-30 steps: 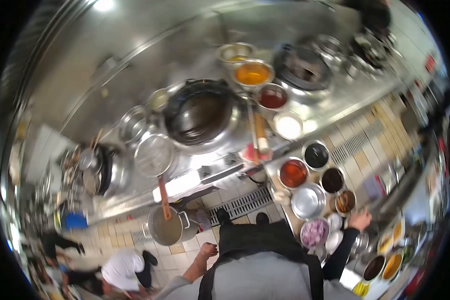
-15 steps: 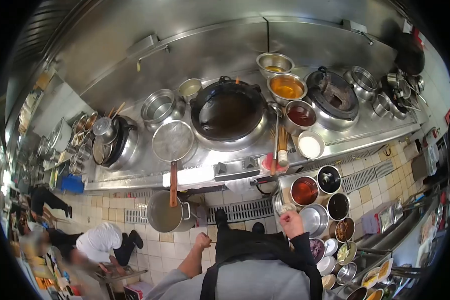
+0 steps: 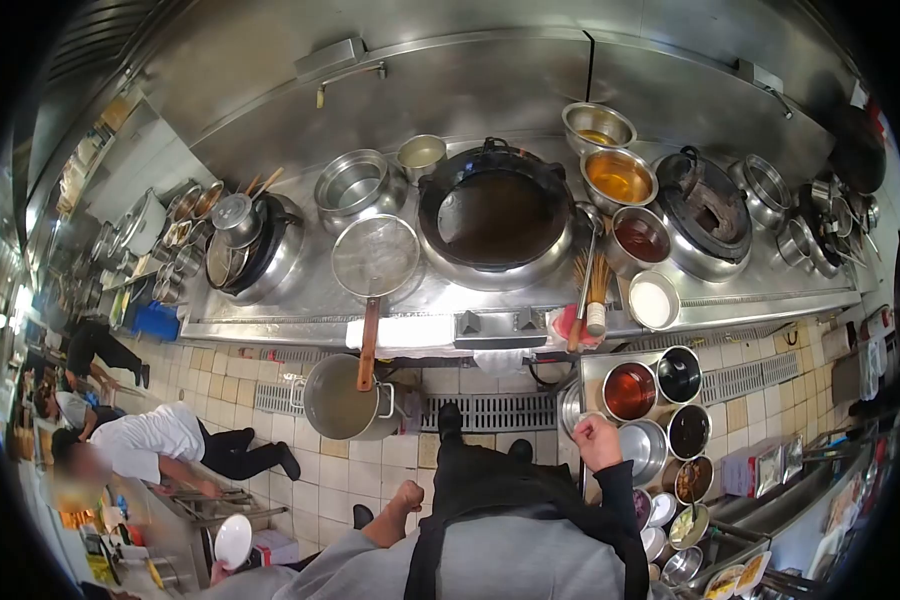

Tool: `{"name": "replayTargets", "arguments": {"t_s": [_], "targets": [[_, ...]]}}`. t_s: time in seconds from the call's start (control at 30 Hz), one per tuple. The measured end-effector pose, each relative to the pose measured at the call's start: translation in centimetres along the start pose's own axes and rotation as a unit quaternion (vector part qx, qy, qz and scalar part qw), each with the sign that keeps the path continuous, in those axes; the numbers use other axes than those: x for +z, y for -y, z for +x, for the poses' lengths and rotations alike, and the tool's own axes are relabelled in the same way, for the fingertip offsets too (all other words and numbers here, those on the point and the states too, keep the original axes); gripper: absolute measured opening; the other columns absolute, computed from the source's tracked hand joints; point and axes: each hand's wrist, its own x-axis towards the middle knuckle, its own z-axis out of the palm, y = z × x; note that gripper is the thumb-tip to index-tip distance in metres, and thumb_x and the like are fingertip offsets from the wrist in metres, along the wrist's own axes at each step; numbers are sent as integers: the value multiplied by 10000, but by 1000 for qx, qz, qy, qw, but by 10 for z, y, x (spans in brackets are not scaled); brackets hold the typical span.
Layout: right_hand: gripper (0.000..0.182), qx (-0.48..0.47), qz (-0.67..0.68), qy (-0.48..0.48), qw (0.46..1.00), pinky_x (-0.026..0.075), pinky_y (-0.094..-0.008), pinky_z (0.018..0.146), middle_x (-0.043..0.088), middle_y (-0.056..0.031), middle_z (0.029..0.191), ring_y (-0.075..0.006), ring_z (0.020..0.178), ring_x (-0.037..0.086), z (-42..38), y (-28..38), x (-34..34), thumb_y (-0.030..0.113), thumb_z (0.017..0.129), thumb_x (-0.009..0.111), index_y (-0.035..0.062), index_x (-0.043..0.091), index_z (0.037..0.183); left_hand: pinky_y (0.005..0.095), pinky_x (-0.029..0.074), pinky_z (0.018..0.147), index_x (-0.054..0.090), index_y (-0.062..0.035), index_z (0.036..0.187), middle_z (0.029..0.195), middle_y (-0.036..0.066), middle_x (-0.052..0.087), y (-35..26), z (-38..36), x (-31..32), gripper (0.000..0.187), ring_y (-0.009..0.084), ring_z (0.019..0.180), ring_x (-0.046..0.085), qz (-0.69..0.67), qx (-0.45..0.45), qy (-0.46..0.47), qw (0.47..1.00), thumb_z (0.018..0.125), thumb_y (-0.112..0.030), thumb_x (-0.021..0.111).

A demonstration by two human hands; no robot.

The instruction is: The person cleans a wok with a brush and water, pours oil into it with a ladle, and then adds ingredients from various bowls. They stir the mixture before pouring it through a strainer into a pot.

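Note:
My left hand (image 3: 404, 497) is curled into a fist at my side, above the tiled floor, with nothing visible in it. My right hand (image 3: 597, 440) is closed over the left edge of the seasoning stand, beside an empty-looking steel pot (image 3: 642, 450). Whatever its fingers may hold is hidden. Just beyond it stands a pot of red liquid (image 3: 629, 391), with a pot of dark liquid (image 3: 679, 374) to its right. Ahead on the range sits a large black wok (image 3: 500, 215) with dark liquid in it. A wire-mesh strainer (image 3: 375, 255) lies left of the wok, its wooden handle overhanging the edge.
A two-handled stockpot (image 3: 345, 410) stands below the strainer handle. Right of the wok are a ladle (image 3: 591, 250), a bamboo brush (image 3: 597, 300), a bowl of amber liquid (image 3: 618, 177) and a white-filled pot (image 3: 654, 300). A co-worker in white (image 3: 155, 440) bends at the left; a white plate (image 3: 233, 541) is nearby.
The view has shifted, so the range appears farther right. The co-worker in white has changed posture, and a white plate in another hand has come into view at lower left. Both my hands stay closed.

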Motion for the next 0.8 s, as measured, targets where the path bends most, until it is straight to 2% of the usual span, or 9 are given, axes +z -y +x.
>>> {"name": "replayTargets", "arguments": {"t_s": [0.07,0.17,0.27,0.47,0.5,0.57,0.67,0.73,0.8], "targets": [[80,3,-5,-1,1000,486,-338,583,613,-116,687,-245,611,610,1,0,0,11,755,665,32,588,757,378,499,612,652,-142,540,588,87,632,-2,3,-15,197,276,594,630,53,6,10,999,523,-308,756],[84,-12,-21,8,1000,491,-340,590,618,-122,692,-249,619,619,2,-11,4,37,762,675,26,592,766,345,529,586,655,-76,613,665,119,660,-7,-1,-56,138,270,593,623,106,3,-82,991,527,-156,728],[89,12,-48,68,996,498,-350,605,632,-131,711,-256,637,628,0,-9,5,70,774,685,18,618,803,382,523,758,743,-113,735,756,92,706,5,17,-75,269,293,805,675,132,-16,-12,991,653,-369,758],[142,13,-64,122,990,512,-333,646,660,-127,724,-218,663,645,-8,-19,10,140,809,686,9,662,858,406,537,763,727,-65,740,753,111,707,18,32,-90,304,285,799,681,-12,-18,-55,998,693,-365,722],[150,19,-67,123,990,514,-333,650,660,-127,724,-220,669,648,-10,-21,11,148,812,688,8,662,859,406,541,732,723,-55,743,740,120,701,8,31,-96,306,287,762,682,-203,-140,-34,968,707,-359,709],[167,30,-74,126,989,516,-334,660,659,-127,723,-224,680,653,-13,-23,11,164,816,692,6,662,860,405,550,670,713,-34,751,715,139,690,-12,28,-113,313,292,687,684,-536,-368,-59,757,734,-345,684],[176,43,-64,137,988,515,-385,699,669,-151,776,-295,749,662,-17,-22,9,168,804,684,11,656,876,389,539,557,677,-2,718,634,164,648,-12,26,-92,319,289,571,666,-571,-316,-44,756,793,-306,617],[184,39,-78,144,986,518,-384,707,675,-157,793,-297,762,666,-18,-28,9,169,804,681,8,659,889,383,512,505,642,7,671,590,161,618,9,36,-35,321,270,522,642,-451,-171,-129,866,828,-263,567],[201,30,-85,143,986,521,-373,699,676,-162,788,-292,749,669,-19,-31,9,182,805,683,5,666,900,383,485,464,616,5,634,562,158,597,12,35,-24,320,259,490,620,-427,-130,-114,888,845,-223,539]]}}
